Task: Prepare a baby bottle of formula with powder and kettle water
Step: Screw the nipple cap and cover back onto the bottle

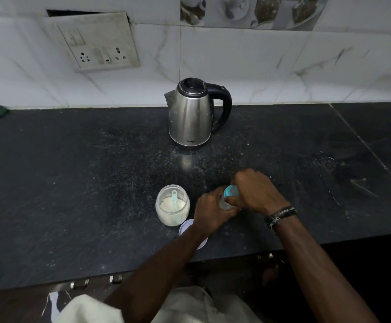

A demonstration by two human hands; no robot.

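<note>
Left hand point(209, 212) gripping clear baby bottle point(225, 203) on dark counter point(73, 183), right hand point(256, 191) curled round its teal cap point(231, 191), open powder jar point(172, 205) with scoop point(174, 199) just left, steel kettle point(193, 113) behind.

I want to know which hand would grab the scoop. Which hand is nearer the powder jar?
Left. The left hand sits just right of the powder jar, holding the bottle. The right hand is farther right, on the bottle's blue cap.

Bare forearms, black braided bands point(280, 215) on the right wrist, pale off-white garment point(189, 306) below
</note>
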